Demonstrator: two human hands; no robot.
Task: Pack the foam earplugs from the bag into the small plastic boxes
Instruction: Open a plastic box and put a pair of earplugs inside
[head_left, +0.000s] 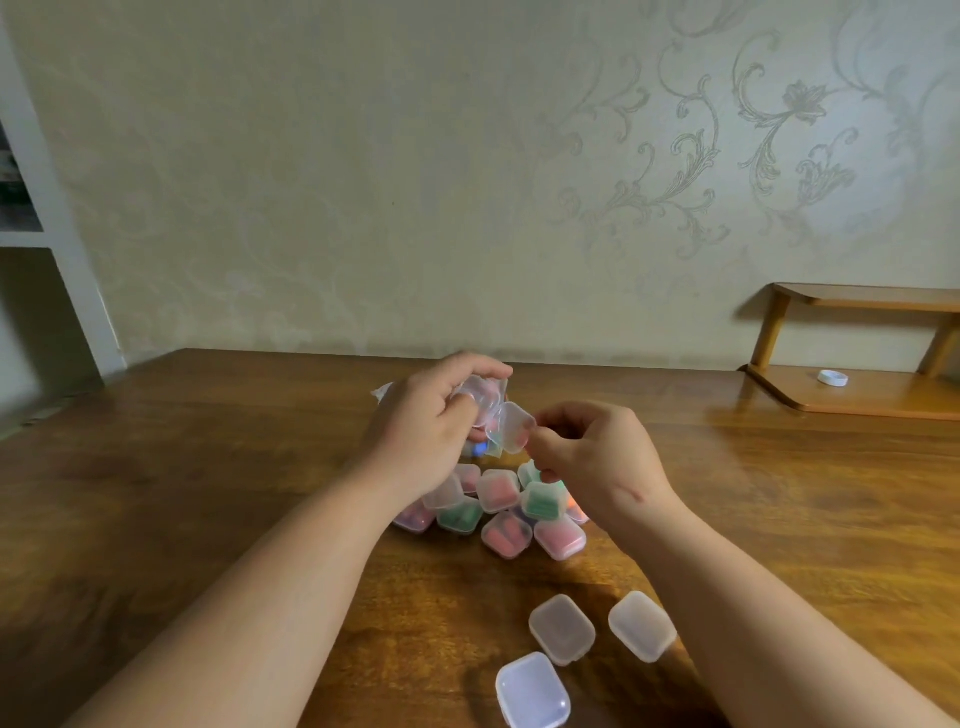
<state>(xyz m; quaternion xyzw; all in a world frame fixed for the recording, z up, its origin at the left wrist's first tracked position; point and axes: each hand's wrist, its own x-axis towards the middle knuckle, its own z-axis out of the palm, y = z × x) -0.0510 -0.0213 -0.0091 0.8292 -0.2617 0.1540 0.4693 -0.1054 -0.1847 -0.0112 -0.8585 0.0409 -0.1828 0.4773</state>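
Gripping a small clear box (480, 392) in the left hand (426, 431), fingers curled tight round it, up above the bench (208, 467), something pink inside. Pinching that box's open lid (515, 428) between thumb and forefinger of the right hand (592, 460), a narrow grip, the other fingers tucked under. Hovering, both hands, over a heap of filled boxes (498, 491) on the bench, packed close and touching, with pink and green foam earplugs (506, 535) showing through the plastic. Hiding most of the bag (383, 391) behind the left hand, only a pale corner peeking out. Nearer the body, just beside the right forearm: three empty boxes (562, 629), lids down, near one another. Far right, on a low wooden shelf (883, 400): a white cap (832, 378). Behind everything, patterned wallpaper (363, 182).
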